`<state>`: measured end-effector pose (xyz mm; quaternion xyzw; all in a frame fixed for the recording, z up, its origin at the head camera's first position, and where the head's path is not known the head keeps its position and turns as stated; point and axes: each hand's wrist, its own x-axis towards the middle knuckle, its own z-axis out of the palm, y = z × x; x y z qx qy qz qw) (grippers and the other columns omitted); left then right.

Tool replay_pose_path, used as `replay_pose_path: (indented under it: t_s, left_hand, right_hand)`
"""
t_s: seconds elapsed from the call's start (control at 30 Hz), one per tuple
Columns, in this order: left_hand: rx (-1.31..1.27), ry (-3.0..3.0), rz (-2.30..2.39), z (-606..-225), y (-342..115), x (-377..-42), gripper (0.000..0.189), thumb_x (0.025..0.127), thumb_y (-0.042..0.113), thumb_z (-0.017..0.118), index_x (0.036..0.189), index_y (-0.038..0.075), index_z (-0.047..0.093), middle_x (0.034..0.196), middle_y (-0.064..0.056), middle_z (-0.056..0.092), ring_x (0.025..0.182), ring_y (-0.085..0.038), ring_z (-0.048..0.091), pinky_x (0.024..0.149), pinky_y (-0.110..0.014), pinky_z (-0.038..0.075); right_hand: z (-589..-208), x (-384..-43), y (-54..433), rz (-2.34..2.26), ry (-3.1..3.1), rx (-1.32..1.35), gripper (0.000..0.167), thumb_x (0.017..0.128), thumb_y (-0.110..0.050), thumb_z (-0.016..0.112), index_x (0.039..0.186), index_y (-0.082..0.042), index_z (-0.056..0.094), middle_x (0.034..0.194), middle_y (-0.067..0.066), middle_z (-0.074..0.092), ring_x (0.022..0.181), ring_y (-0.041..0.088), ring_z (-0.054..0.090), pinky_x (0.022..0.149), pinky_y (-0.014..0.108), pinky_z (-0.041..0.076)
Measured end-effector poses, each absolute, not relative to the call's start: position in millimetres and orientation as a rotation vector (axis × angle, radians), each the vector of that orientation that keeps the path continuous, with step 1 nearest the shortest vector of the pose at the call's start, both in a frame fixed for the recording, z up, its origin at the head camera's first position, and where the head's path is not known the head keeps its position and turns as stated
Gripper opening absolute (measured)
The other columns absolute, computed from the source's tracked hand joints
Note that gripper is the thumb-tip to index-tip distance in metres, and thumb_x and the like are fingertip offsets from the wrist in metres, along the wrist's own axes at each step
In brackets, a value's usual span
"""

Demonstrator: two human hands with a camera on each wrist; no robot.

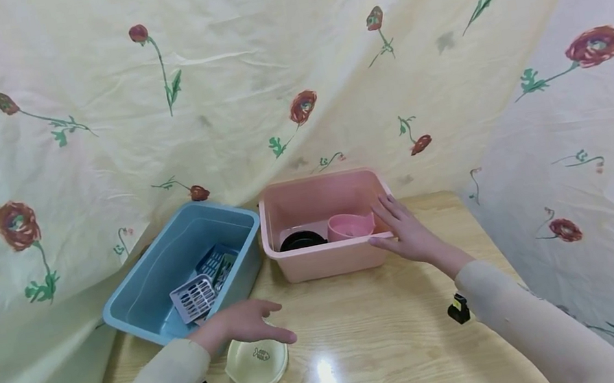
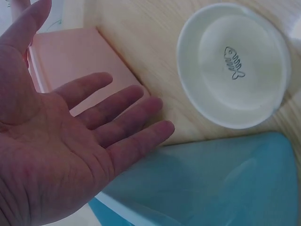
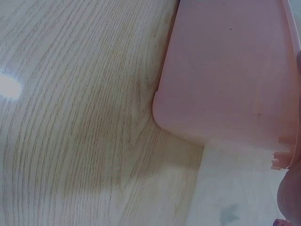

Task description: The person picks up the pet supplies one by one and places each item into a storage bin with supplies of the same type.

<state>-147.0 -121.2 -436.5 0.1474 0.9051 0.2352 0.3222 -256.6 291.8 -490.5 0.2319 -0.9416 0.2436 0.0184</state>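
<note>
My left hand (image 1: 243, 322) hovers with spread fingers beside the blue bin (image 1: 253, 251), partly over a cream bowl (image 1: 257, 372) on the table. In the left wrist view the palm (image 2: 51, 155) is bare, and the bowl (image 2: 211, 101) shows a fish-bone drawing inside. At the right end of the pink bin (image 1: 334, 261), my right hand (image 1: 410, 236) has its fingers extended over the rim. A pink bowl (image 1: 342, 228) and a black round dish (image 1: 302, 239) lie in that bin. Only a bit of the right hand (image 3: 289, 193) enters the right wrist view.
The blue bin holds a grey slotted tray (image 1: 193, 298), a blue slotted piece (image 1: 211, 262) and some green items. A flowered cloth (image 1: 219, 66) hangs behind and along both sides of the wooden table (image 1: 375, 339).
</note>
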Motion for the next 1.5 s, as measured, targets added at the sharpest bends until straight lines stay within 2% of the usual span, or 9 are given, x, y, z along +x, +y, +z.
replay_pose_path:
  t_s: [0.27,0.63,0.77,0.93,1.2,1.5]
  left_hand:
    - [0.389,2.415,0.568,-448,-121,-156,0.086,0.083,0.057,0.085,0.153,0.014,0.059,0.155,-0.014,0.058,0.147,-0.04,0.049,0.119,-0.06,0.042]
    - [0.442,2.549,0.443,-480,-118,-147,0.087,0.078,0.056,0.091,0.149,0.014,0.064,0.151,-0.016,0.06,0.141,-0.038,0.055,0.115,-0.058,0.047]
    - [0.466,2.576,0.41,-488,-119,-147,0.086,0.077,0.054,0.092,0.147,0.013,0.065,0.148,-0.016,0.062,0.137,-0.038,0.058,0.113,-0.059,0.049]
    - [0.474,2.589,0.403,-490,-121,-147,0.085,0.077,0.052,0.092,0.147,0.011,0.065,0.146,-0.018,0.063,0.135,-0.04,0.059,0.112,-0.06,0.05]
    - [0.479,2.624,0.353,-495,-120,-147,0.079,0.077,0.047,0.093,0.143,0.01,0.068,0.141,-0.017,0.065,0.131,-0.039,0.061,0.11,-0.058,0.051]
    - [0.467,2.646,0.326,-503,-121,-149,0.079,0.076,0.046,0.094,0.141,0.01,0.069,0.137,-0.015,0.066,0.126,-0.036,0.063,0.107,-0.056,0.053]
  right_hand:
    - [-493,-259,292,0.749,-2.934,0.699,0.095,0.101,-0.043,0.073,0.172,-0.011,0.018,0.178,0.024,0.009,0.164,0.045,-0.001,0.126,0.073,0.015]
    - [-495,-260,292,0.758,-2.927,0.697,0.097,0.1,-0.043,0.073,0.173,-0.016,0.015,0.178,0.024,0.009,0.164,0.045,-0.001,0.125,0.075,0.016]
    - [-495,-259,292,0.755,-2.937,0.662,0.098,0.1,-0.045,0.074,0.171,-0.009,0.018,0.177,0.025,0.01,0.164,0.047,0.0,0.126,0.073,0.017]
    - [-495,-257,294,0.762,-2.973,0.571,0.106,0.098,-0.05,0.075,0.169,0.001,0.014,0.178,0.024,0.005,0.164,0.046,-0.002,0.127,0.071,0.015]
    - [-495,-256,295,0.769,-2.986,0.524,0.111,0.097,-0.054,0.074,0.169,0.001,0.01,0.178,0.025,0.003,0.165,0.043,-0.003,0.127,0.071,0.016]
    - [-499,-250,300,0.742,-2.962,0.476,0.114,0.095,-0.06,0.074,0.169,0.002,0.013,0.178,0.023,0.008,0.163,0.045,0.01,0.126,0.069,0.024]
